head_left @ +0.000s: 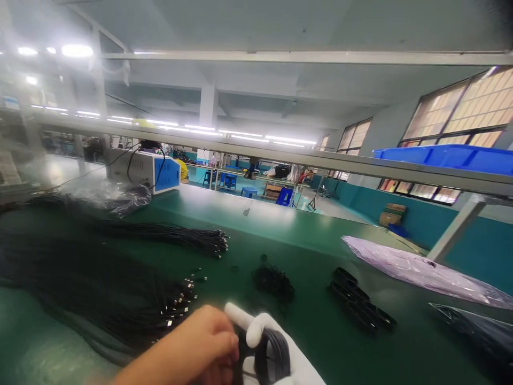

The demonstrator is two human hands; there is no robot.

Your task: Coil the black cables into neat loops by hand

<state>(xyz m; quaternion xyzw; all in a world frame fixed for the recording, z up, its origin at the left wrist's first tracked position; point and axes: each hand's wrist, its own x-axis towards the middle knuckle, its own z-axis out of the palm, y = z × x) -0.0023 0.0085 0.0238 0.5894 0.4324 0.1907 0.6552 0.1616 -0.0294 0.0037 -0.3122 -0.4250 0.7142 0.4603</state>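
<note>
A coiled black cable (272, 355) is being gripped by both closed hands, the left hand (204, 342) bare and the right hand (280, 347) gloved, above a green table (304, 315) strewn with cable bundles (120, 289) in a factory hall.

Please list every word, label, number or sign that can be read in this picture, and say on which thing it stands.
No text can be read.
Grey and blue machine: no legible label on its panels.
Blue bin: plain side, no marking shows.
Far cartons: too small and blurred to read.
Coiled cable between the left hand and the white-gloved right hand: no print shows.
</note>
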